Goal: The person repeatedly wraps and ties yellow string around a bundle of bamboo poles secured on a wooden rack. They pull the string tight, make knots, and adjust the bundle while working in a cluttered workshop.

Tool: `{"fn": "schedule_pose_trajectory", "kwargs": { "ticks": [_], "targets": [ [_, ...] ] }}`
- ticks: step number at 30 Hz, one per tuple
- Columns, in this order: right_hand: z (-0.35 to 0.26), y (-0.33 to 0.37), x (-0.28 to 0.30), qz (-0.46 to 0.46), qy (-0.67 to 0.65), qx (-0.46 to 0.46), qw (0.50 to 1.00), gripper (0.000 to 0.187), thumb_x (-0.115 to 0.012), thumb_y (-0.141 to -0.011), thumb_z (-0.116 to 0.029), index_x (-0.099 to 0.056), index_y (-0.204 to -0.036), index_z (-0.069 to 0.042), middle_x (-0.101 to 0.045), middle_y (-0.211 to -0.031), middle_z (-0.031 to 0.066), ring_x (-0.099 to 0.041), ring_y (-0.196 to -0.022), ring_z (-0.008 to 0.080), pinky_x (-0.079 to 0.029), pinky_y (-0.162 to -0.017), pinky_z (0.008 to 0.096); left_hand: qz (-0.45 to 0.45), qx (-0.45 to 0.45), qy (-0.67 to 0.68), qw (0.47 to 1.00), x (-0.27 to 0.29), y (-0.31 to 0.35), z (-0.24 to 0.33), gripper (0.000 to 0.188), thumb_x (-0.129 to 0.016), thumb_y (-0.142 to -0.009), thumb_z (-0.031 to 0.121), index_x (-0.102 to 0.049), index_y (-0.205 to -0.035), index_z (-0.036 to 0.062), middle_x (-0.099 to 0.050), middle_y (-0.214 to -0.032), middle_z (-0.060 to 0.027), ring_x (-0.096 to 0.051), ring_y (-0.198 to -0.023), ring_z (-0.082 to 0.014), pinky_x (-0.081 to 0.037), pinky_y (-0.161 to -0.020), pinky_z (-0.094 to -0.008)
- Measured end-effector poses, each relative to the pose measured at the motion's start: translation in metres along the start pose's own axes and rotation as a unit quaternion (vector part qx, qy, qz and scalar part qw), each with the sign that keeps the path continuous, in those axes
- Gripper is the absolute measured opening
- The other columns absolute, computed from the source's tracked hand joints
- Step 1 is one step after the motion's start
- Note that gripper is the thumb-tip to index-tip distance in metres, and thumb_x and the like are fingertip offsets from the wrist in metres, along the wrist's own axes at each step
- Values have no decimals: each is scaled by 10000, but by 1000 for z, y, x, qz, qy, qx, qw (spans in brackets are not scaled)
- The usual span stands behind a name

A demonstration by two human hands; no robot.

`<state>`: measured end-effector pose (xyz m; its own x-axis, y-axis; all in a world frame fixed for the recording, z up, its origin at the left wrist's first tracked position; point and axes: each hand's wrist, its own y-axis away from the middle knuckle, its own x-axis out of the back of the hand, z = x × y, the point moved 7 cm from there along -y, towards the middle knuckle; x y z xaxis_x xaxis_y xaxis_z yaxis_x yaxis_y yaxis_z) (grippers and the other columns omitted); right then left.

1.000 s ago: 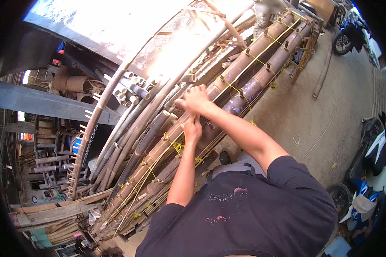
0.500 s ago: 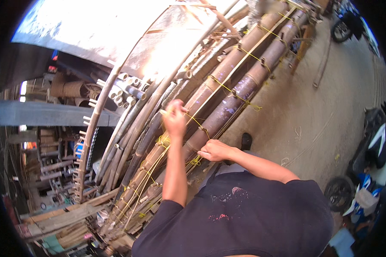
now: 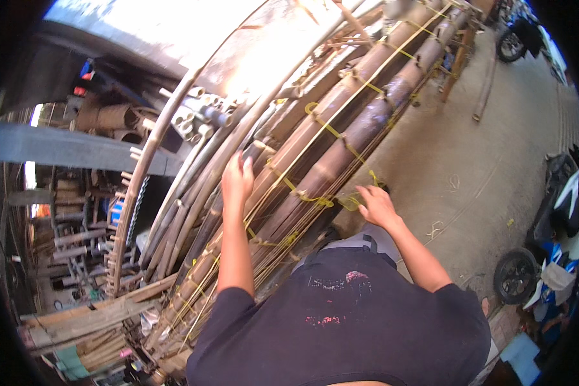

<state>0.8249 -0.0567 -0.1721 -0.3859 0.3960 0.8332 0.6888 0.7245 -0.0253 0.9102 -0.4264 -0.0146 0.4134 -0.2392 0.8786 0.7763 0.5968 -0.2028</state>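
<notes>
Two thick brown bamboo poles, a left pole (image 3: 321, 132) and a right pole (image 3: 341, 154), run diagonally side by side in front of me. Yellow cord (image 3: 357, 151) crosses them at intervals, and a thin pale strip (image 3: 367, 80) lies lengthwise between them. My left hand (image 3: 238, 180) is raised at the left pole's outer side, thumb and fingers apart, with nothing visible in it. To the right of the poles, my right hand (image 3: 378, 206) has its fingers spread beside a loose loop of yellow cord (image 3: 349, 202). Whether they touch the cord is unclear.
More bamboo poles (image 3: 202, 174) and a stack of pale pipes (image 3: 196, 112) lie to the left, beside a curved pegged pole (image 3: 135, 186). Wooden planks (image 3: 96, 318) are at lower left. Parked motorcycles (image 3: 518, 273) stand on the right, and a single pole (image 3: 486, 90) lies on the ground.
My right hand has moved right, off the right pole, and its fingers have spread. My left hand has shifted left to the left pole's outer side. The view has shifted slightly.
</notes>
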Motion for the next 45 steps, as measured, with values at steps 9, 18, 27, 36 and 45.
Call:
{"fn": "schedule_pose_trajectory", "kwargs": {
  "ticks": [9,18,27,36,45],
  "targets": [
    [-82,66,-97,-294,-92,-75,948,443,-615,-917,-360,-586,-1275,-102,-599,-1203,240,-552,-1173,399,-443,-1006,466,-219,214,28,952,83,272,-158,361,-644,-917,315,-635,-1121,16,-666,-972,-220,-647,-913,-353,-485,-809,-449],
    [-149,-9,-54,-298,-185,45,935,377,-601,-943,-318,-618,-1211,-54,-664,-1092,193,-627,-1066,351,-490,-939,434,96,116,-127,980,128,203,-119,221,-586,-936,213,-704,-1068,80,-670,-944,-144,-621,-936,-352,-459,-871,-447],
    [-150,-72,-46,145,-830,-225,489,290,-513,-980,-372,-617,-1009,-103,-625,-894,39,-607,-844,156,-486,-792,336,-34,1,92,995,-81,95,-7,306,-595,-923,172,-621,-1192,29,-656,-1110,-228,-624,-1037,-395,-491,-883,-455],
    [-228,-221,4,31,137,138,980,546,-458,-980,-533,-743,-933,-70,-700,-940,113,-648,-918,260,-426,-921,507,-40,96,111,988,-73,72,12,304,-517,-993,306,-627,-1179,92,-666,-1028,-259,-640,-986,-407,-476,-805,-510],
    [-180,-48,-22,-220,-124,357,899,429,-544,-959,-306,-616,-642,-24,-617,-646,192,-612,-666,397,-510,-763,459,25,92,40,995,-67,73,10,243,-573,-973,230,-702,-965,24,-678,-870,-149,-653,-803,-276,-504,-761,-354]
  ]
}}
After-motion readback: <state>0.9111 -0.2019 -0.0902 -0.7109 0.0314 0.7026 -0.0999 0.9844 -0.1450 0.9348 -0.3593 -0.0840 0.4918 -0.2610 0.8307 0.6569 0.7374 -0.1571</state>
